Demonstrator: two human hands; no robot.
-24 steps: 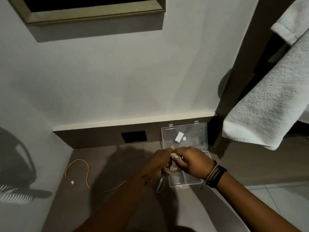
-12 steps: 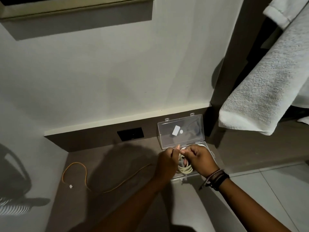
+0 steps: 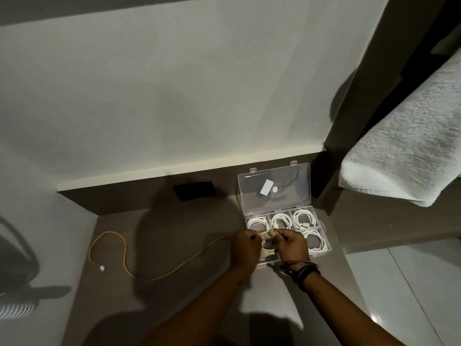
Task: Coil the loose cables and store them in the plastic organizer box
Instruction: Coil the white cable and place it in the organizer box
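A clear plastic organizer box (image 3: 324, 227) stands open on the brown counter, its lid (image 3: 274, 188) tilted up against the back panel. White coiled cables (image 3: 303, 218) fill several of its compartments. Over the box's front left part, my left hand (image 3: 245, 248) and my right hand (image 3: 290, 245) pinch a pale coiled cable (image 3: 267, 248) between them, fingertips meeting at its top. An orange cable (image 3: 124, 248) lies loose on the counter to the left, its white plug (image 3: 102, 268) at the near end; its far end runs toward my left hand.
A black socket plate (image 3: 194, 191) sits in the back panel left of the box. A white towel (image 3: 409, 156) hangs at the right above the counter. White walls close in the counter at the back and left; tiled floor lies to the right.
The view has tilted down and closer, so the box's compartments with white coils show. Both hands stay together on the pale coil over the box's front left.
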